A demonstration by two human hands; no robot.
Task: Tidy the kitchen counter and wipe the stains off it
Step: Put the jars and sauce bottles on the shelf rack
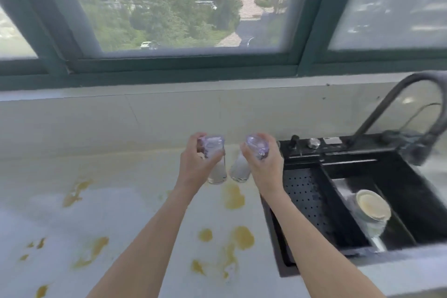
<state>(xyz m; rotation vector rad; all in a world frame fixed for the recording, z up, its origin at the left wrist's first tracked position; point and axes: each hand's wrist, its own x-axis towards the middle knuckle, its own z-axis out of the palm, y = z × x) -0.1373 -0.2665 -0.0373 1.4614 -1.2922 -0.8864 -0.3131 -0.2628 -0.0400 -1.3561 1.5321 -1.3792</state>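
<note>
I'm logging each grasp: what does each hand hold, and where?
The left hand grips one clear shaker near its top; the right hand grips another shaker likewise.

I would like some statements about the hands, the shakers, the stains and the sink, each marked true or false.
1. Each hand holds one clear shaker. True: the left hand grips the left shaker, the right hand the right shaker.
2. The counter is already wiped clean. False: yellow stains remain on it.
3. A jar lies in the black sink. True.
4. Water runs from the faucet. False: no stream is visible.
</note>
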